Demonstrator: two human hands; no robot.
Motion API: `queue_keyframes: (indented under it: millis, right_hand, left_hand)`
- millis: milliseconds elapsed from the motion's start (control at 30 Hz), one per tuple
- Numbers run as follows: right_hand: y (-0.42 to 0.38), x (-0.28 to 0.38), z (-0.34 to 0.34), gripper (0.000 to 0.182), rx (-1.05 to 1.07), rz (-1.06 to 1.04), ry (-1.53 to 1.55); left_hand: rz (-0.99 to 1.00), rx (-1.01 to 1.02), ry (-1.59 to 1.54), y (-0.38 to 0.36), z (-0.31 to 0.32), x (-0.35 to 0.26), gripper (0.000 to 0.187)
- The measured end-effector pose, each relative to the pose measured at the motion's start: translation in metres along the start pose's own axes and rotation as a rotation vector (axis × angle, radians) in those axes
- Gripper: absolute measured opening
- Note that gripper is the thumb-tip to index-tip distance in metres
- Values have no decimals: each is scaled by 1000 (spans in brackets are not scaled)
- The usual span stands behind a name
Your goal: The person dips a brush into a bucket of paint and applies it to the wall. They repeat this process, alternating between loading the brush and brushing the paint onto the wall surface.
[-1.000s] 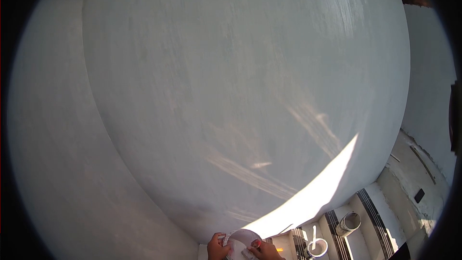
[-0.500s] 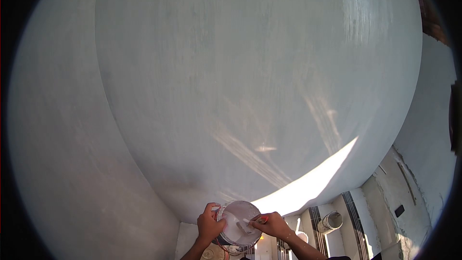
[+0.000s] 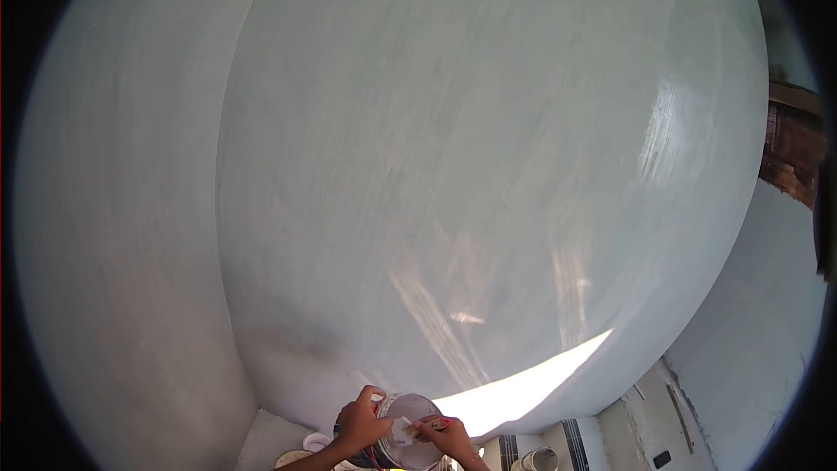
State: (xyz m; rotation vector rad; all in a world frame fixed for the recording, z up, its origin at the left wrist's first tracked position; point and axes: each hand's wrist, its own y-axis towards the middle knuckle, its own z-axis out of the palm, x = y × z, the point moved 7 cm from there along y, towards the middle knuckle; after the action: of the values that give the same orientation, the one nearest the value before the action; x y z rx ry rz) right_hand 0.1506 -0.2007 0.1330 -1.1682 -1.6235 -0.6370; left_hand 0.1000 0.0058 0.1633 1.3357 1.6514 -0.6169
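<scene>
Low in the view, a paint bucket (image 3: 415, 405) with pale liquid inside is tilted so that its mouth faces me. My left hand (image 3: 360, 421) is closed on its left rim, thumb toward the inside. My right hand (image 3: 446, 438) is closed around a paintbrush (image 3: 406, 430) with a red handle end, its whitish head inside the bucket's mouth. The lower part of the bucket is cut off by the frame and partly covered by my left forearm. Behind the bucket rises a large pale grey-green painted wall (image 3: 471, 166).
A second wall (image 3: 148, 209) meets it in a corner on the left. To the lower right are a metal can (image 3: 542, 460), dark-striped steps (image 3: 575, 445) and a small dark rectangular object (image 3: 663, 458). Brown wood (image 3: 795, 135) shows at the right edge. Bright sunlight (image 3: 523, 388) falls across the wall's base.
My view has tipped upward and shifted, so bucket and hands sit lower and farther left. The brush has moved toward the bucket's left side, near my left hand.
</scene>
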Motion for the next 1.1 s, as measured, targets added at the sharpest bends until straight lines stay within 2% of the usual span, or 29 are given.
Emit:
queue_keyframes:
  millis: [67,167,233,267,333,400,467,500,600,767,867,967,1100]
  right_hand:
    - [-5,6,1,26,-37,-13,181]
    - [-7,12,2,25,4,-76,258]
    - [-13,28,3,25,18,-75,286]
    - [-17,30,4,26,1,-96,292]
    - [-22,36,3,23,-61,-93,180]
    - [-22,37,2,21,-92,-126,214]
    - [-24,45,0,21,-63,-70,174]
    - [-24,44,0,21,-52,-39,152]
    - [-21,33,15,21,-51,-119,-48]
    - [-16,13,43,16,-102,-198,-60]
    - [-16,18,47,17,-243,-310,-122]
    - [-13,11,54,17,-348,-257,-145]
    - [1,-18,76,19,-305,-215,-188]
  left_hand:
    - [2,33,-44,4,-15,0,52]
    - [-10,73,-200,16,-14,15,47]
    - [14,52,-126,11,-20,1,48]
    - [22,7,-214,3,-21,5,49]
    - [62,-106,-411,-14,-21,14,51]
    - [62,-181,-345,-30,-24,22,53]
    - [78,-248,-344,-41,-21,23,52]
    - [50,-230,-361,-45,-17,23,52]
    - [65,-282,-380,-56,-12,29,52]
    - [58,-293,-378,-65,-13,25,56]
    - [41,-333,-371,-70,-10,28,55]
    - [47,-363,-347,-71,-6,22,53]
    - [61,-334,-292,-77,4,24,51]
